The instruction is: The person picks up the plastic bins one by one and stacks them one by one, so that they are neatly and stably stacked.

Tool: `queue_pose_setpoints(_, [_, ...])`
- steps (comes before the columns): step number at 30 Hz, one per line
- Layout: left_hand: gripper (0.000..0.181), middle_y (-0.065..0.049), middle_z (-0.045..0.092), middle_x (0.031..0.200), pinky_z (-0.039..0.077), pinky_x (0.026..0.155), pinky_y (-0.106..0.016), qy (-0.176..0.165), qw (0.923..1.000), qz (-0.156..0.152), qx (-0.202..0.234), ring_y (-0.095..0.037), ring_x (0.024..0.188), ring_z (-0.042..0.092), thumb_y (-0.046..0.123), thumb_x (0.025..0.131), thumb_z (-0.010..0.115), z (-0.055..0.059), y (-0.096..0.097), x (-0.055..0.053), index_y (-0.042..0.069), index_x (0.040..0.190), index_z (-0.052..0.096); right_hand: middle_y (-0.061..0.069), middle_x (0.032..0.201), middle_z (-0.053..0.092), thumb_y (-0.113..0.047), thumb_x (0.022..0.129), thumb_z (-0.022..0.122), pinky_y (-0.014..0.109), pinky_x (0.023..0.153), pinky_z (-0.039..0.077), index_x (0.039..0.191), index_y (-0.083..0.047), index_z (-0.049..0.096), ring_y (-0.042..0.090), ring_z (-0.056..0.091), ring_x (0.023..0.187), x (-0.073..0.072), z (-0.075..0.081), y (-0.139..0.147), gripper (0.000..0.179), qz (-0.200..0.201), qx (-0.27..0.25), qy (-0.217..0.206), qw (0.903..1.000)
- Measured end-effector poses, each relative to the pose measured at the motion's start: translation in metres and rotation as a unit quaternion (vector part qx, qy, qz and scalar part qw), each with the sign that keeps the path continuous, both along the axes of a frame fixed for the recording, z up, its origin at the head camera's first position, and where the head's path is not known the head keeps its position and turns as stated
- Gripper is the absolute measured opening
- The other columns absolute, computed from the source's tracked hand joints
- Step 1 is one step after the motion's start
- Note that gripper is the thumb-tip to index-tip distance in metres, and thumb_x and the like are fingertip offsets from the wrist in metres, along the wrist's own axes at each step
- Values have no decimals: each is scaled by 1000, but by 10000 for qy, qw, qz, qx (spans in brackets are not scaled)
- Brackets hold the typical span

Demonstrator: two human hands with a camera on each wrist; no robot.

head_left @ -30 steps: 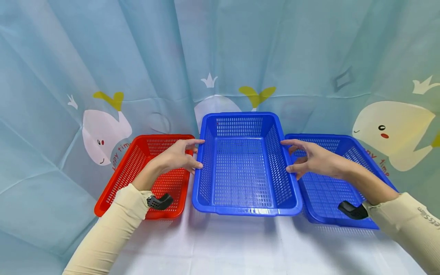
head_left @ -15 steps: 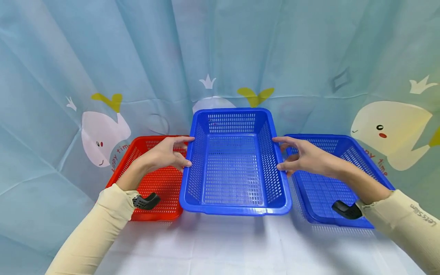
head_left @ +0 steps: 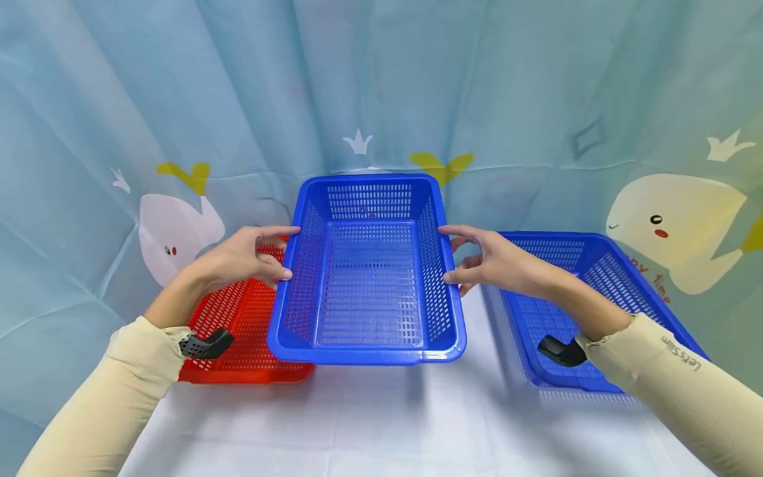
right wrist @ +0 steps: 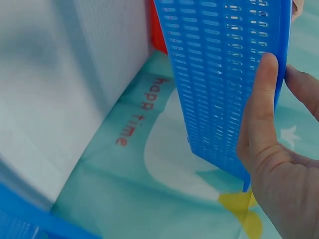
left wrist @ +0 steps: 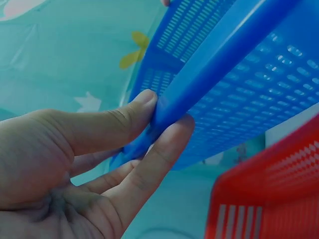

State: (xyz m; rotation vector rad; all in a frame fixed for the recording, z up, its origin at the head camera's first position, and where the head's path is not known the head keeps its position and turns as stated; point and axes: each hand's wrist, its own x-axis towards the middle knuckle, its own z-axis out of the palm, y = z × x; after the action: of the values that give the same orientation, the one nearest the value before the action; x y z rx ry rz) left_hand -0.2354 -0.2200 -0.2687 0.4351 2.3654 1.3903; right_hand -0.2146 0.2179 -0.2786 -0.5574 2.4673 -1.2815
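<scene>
Closest to you are your left sleeve [head_left: 95, 397] and right sleeve [head_left: 661, 371], each with a black wrist fitting at the cuff. Beyond them, your left hand [head_left: 241, 255] and right hand [head_left: 491, 262] grip the held blue basket [head_left: 366, 354], one at each side rim. Each pinches the rim between thumb and fingers; in the right wrist view, fingers lie against the perforated outer wall.

The held blue basket is raised above the bench, left of centre between the two other baskets, with its open top tilted towards you.

Handling: judging by the thin, slotted plastic, treat this basket as light. Expect a stiff rim, some flex in the walls and little fragility. The smooth rim may slide under a fingertip pinch. Take hold at the middle of both side rims, at matching points, so that the load stays level; hook the fingers beneath the lip for security.

Farther down, the red basket [head_left: 256, 376] rests on the bench to the left, partly hidden by the held one. The second blue basket [head_left: 533, 311] rests to the right, well apart from the red. The bench [head_left: 381, 424] carries a white cover. Farthest back hangs a pale blue curtain [head_left: 381, 79] printed with whales.
</scene>
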Motion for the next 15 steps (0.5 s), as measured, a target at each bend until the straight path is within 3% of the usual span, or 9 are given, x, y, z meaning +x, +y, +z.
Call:
queue_pose_setpoints(8, [89,-27,49,134,63,81,-45,216,9994,88,-264,-30,94,74,-2,87,79,12,-29,10,7,161,32,19,139,44,-11,92,79,48,90,59,163,-14,27,30,74,87,-10,-1,-30,88,238,-509,-119,9983])
queue_pose_setpoints(15, [90,-26,52,131,63,78,-45,373,9969,280,-626,-31,91,74,3,87,81,14,-55,14,8,162,31,21,132,44,0,91,77,44,81,63,162,-7,26,31,73,85,-15,-3,-59,88,444,-990,-101,9940])
